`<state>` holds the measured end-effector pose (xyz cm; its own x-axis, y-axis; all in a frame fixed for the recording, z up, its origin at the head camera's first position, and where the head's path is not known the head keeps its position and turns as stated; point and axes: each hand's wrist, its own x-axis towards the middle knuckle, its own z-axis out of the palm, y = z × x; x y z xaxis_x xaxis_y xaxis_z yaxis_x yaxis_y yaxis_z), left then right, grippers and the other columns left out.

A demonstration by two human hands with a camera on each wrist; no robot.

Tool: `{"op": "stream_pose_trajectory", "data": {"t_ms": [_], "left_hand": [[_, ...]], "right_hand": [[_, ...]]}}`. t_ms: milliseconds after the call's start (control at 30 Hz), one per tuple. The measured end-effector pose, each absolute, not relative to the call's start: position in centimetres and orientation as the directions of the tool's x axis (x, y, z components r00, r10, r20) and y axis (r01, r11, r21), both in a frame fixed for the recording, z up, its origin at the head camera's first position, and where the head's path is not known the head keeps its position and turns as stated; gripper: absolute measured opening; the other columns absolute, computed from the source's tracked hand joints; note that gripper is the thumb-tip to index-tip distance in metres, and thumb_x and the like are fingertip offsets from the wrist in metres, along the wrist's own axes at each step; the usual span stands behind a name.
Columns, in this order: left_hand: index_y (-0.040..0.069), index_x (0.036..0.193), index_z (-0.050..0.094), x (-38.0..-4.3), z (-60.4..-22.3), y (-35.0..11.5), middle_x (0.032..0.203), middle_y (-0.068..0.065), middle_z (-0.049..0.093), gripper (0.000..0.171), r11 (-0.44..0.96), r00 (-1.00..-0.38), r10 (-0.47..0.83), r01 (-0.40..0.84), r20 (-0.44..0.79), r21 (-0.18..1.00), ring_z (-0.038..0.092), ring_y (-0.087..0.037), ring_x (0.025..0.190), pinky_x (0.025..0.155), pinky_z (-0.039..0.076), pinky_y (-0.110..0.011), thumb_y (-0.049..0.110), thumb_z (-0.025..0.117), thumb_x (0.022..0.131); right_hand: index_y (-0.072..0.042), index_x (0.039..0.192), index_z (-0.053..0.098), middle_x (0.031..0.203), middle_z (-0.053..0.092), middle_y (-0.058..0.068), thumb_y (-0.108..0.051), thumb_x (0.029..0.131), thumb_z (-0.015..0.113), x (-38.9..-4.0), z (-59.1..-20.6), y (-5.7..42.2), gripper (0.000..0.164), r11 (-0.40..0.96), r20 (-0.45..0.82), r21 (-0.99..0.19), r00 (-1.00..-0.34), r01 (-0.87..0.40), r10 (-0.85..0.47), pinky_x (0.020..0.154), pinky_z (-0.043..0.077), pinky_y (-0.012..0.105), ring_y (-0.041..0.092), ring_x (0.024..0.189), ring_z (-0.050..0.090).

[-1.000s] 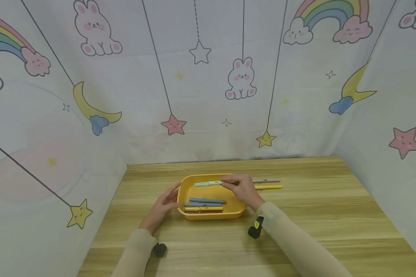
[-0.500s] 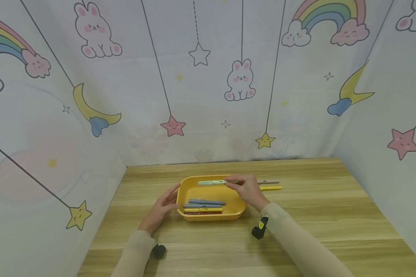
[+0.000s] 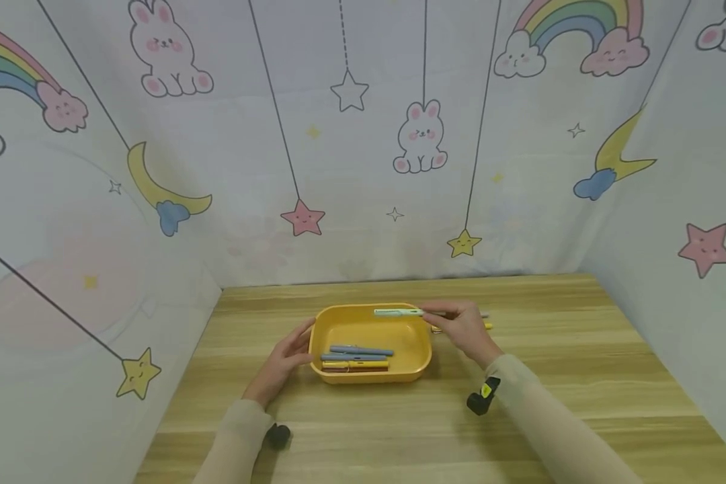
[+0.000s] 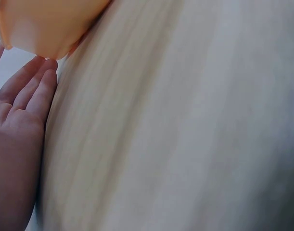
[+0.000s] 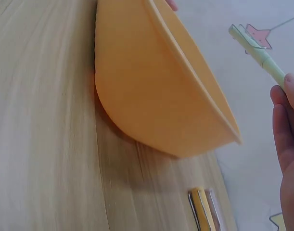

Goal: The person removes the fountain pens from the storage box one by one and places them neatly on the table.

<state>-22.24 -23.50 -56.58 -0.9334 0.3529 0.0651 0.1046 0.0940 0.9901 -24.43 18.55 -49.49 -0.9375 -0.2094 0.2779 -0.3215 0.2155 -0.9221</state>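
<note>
My right hand [image 3: 462, 329] pinches a pale mint-green pen [image 3: 396, 312] between thumb and fingers. The pen, with a clip on its cap [image 5: 250, 41], hangs level over the right rear rim of a yellow plastic basket [image 3: 372, 378]. At the basket's left end my left hand [image 3: 281, 363] rests with straight fingers, the fingertips [image 4: 49, 65] right at its wall. Inside, along the front, lie two blue-grey pens [image 3: 363, 351], a yellow pen [image 3: 363, 364] and a brown one [image 3: 339, 370] partly hidden.
A yellow pen [image 5: 202, 209] and a greyish-mauve pen [image 5: 215, 207] lie side by side on the wood-grain table [image 3: 363, 430], right of the basket. The right hand covers much of them in the head view. Patterned cloth walls [image 3: 363, 255] enclose the table at the back and sides.
My right hand has carried the mint-green pen to the right, from over the basket to its right rim. The left hand and the basket have stayed in place.
</note>
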Motion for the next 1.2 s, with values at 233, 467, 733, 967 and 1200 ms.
{"op": "stream_pose_trajectory", "data": {"t_ms": [233,467,733,967,1200], "left_hand": [[0.022,0.166,0.035,-22.1,-56.5,-23.4,0.167,-0.018,0.036,0.074,0.092,-0.936,0.346,0.098,0.061,0.991,0.038,-0.038,0.152,0.117,0.037,-0.025,0.008,0.067,0.1],[0.026,0.165,0.036,-22.2,-56.1,-23.3,0.167,-0.014,0.039,0.074,0.116,-0.939,0.34,0.091,0.046,0.989,0.04,-0.034,0.151,0.121,0.034,-0.037,0.01,0.067,0.1],[0.024,0.166,0.036,-22.1,-56.3,-23.3,0.167,-0.014,0.039,0.074,0.123,-0.941,0.336,0.085,0.039,0.989,0.041,-0.033,0.151,0.119,0.036,-0.027,0.01,0.067,0.1],[0.021,0.166,0.034,-22.2,-56.4,-23.3,0.167,-0.017,0.038,0.074,0.122,-0.937,0.346,0.095,0.047,0.988,0.039,-0.036,0.152,0.118,0.036,-0.026,0.009,0.067,0.101],[0.022,0.166,0.034,-22.1,-56.2,-23.3,0.167,-0.017,0.038,0.074,0.116,-0.936,0.35,0.096,0.05,0.989,0.038,-0.036,0.152,0.121,0.034,-0.034,0.009,0.066,0.101]], "right_hand": [[-0.003,0.114,0.081,0.115,0.078,0.016,-0.013,0.094,0.08,-23.9,-49.4,20.9,0.023,0.196,0.288,-0.928,-0.943,-0.318,-0.168,0.069,0.061,0.025,0.017,0.09,0.075],[0.002,0.115,0.079,0.113,0.079,0.014,-0.012,0.094,0.08,-23.9,-49.8,23.0,0.025,0.234,0.304,-0.915,-0.943,-0.329,-0.135,0.068,0.06,0.025,0.007,0.084,0.071],[0.0,0.117,0.079,0.111,0.08,0.007,-0.014,0.095,0.08,-23.7,-51.0,25.1,0.026,0.276,0.319,-0.898,-0.939,-0.342,-0.124,0.058,0.054,0.025,0.015,0.072,0.066],[-0.006,0.114,0.081,0.109,0.08,0.009,-0.017,0.094,0.081,-23.1,-51.5,26.4,0.023,0.304,0.295,-0.902,-0.952,-0.306,-0.081,0.048,0.038,0.025,0.007,0.061,0.049],[-0.001,0.114,0.081,0.105,0.08,0.013,-0.013,0.093,0.081,-22.8,-52.0,27.3,0.024,0.334,0.311,-0.89,-0.949,-0.309,-0.05,0.047,0.035,0.027,0.009,0.058,0.04]]}}
